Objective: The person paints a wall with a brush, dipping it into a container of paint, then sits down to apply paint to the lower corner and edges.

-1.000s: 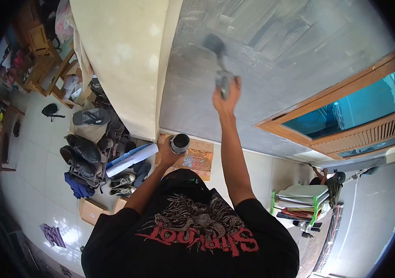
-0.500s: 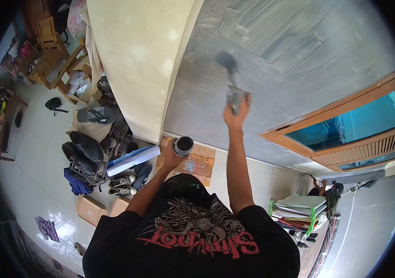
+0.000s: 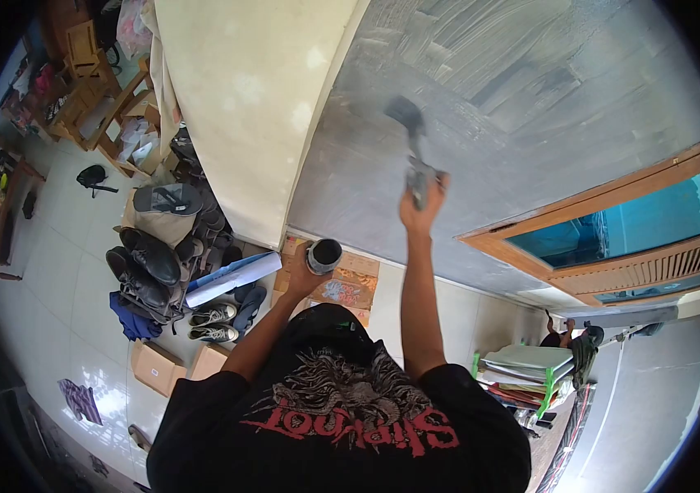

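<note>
My left hand (image 3: pixel 302 274) is wrapped round a small can (image 3: pixel 324 255) with dark contents, low in front of my chest. My right hand (image 3: pixel 422 205) grips the handle of a brush (image 3: pixel 418 177), raised against the grey wall (image 3: pixel 366 181). The brush's dark head (image 3: pixel 404 109) is blurred by motion, so whether it touches the wall I cannot tell. Streaky grey strokes cover the upper part of the wall. A cream pillar (image 3: pixel 251 107) stands left of the brush.
Shoes (image 3: pixel 150 256) are piled at the left, beside a blue-white box (image 3: pixel 233 279). Cardboard (image 3: pixel 350 283) lies on the floor below the wall. At the right are a wood-framed window (image 3: pixel 612 230) and a green-edged rack (image 3: pixel 548 386); near it, part of another person (image 3: pixel 562 335) shows.
The brush head has shifted slightly right and down, and its angle has changed a little. My left hand still holds the can. The view has moved slightly.
</note>
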`<action>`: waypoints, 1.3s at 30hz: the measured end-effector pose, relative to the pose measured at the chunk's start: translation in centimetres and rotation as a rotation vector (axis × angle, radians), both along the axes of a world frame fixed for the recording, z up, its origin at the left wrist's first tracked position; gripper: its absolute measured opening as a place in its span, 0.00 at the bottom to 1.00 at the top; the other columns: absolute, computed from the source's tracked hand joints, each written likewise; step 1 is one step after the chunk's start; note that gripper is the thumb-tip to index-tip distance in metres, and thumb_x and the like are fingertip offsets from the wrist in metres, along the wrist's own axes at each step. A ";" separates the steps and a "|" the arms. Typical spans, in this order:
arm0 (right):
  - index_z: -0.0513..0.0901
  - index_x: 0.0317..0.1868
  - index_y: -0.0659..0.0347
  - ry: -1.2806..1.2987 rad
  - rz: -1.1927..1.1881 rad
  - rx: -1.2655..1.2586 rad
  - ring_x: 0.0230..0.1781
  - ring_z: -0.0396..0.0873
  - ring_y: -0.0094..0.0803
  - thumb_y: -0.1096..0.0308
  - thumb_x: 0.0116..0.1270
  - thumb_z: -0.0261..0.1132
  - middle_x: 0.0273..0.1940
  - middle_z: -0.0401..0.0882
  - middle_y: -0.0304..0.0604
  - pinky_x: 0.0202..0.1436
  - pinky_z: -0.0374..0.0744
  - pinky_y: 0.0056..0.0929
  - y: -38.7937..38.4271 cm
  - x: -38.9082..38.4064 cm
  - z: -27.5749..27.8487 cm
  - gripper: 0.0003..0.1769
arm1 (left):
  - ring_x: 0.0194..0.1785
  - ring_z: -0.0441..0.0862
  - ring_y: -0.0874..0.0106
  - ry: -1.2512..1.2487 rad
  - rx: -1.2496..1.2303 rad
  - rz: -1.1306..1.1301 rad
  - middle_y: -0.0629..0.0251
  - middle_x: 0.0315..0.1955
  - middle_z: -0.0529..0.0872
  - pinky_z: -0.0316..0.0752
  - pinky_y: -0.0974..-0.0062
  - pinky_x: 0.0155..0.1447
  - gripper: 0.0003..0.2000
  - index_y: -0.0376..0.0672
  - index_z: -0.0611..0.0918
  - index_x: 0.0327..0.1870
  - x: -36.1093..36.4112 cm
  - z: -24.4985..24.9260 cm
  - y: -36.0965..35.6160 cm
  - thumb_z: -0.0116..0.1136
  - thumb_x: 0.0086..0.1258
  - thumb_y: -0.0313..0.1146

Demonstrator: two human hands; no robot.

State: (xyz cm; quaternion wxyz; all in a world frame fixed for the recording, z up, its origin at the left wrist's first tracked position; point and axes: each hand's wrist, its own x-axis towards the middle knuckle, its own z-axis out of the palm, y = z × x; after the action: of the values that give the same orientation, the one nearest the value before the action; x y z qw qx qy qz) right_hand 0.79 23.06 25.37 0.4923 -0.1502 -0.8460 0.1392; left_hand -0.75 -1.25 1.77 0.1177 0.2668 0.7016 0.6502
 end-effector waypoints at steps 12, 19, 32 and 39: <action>0.84 0.46 0.60 -0.060 0.403 0.013 0.40 0.74 0.53 0.79 0.49 0.68 0.40 0.85 0.50 0.45 0.74 0.44 -4.3 -6.3 0.1 0.20 | 0.60 0.79 0.51 0.045 -0.088 -0.148 0.50 0.54 0.78 0.76 0.57 0.63 0.43 0.38 0.72 0.62 -1.2 3.0 1.5 0.84 0.42 0.32; 0.85 0.48 0.57 -0.155 0.155 -0.001 0.39 0.71 0.47 0.79 0.59 0.68 0.36 0.83 0.48 0.43 0.73 0.42 0.0 2.6 0.0 0.15 | 0.60 0.79 0.51 0.076 -0.084 -0.115 0.49 0.54 0.79 0.76 0.57 0.63 0.42 0.38 0.72 0.62 -1.5 2.4 1.3 0.84 0.42 0.32; 0.85 0.49 0.59 -0.159 0.140 -0.019 0.41 0.72 0.49 0.79 0.58 0.68 0.42 0.87 0.47 0.45 0.72 0.44 -0.7 1.9 -0.8 0.17 | 0.61 0.79 0.54 -0.013 -0.029 -0.211 0.52 0.54 0.79 0.75 0.59 0.64 0.42 0.39 0.71 0.63 -2.4 3.4 2.4 0.84 0.42 0.29; 0.81 0.42 0.61 -0.118 0.445 -0.021 0.40 0.71 0.50 0.78 0.60 0.68 0.38 0.74 0.50 0.44 0.72 0.44 -2.5 -1.8 -1.4 0.10 | 0.60 0.79 0.53 0.010 -0.089 -0.190 0.51 0.53 0.79 0.75 0.59 0.64 0.41 0.39 0.72 0.62 -3.3 3.3 2.2 0.84 0.42 0.29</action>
State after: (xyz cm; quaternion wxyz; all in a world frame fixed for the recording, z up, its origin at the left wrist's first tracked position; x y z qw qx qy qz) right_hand -1.03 20.53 23.93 0.3977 0.0269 -0.8840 0.2442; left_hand -4.00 0.90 5.07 0.1869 0.3300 0.7018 0.6031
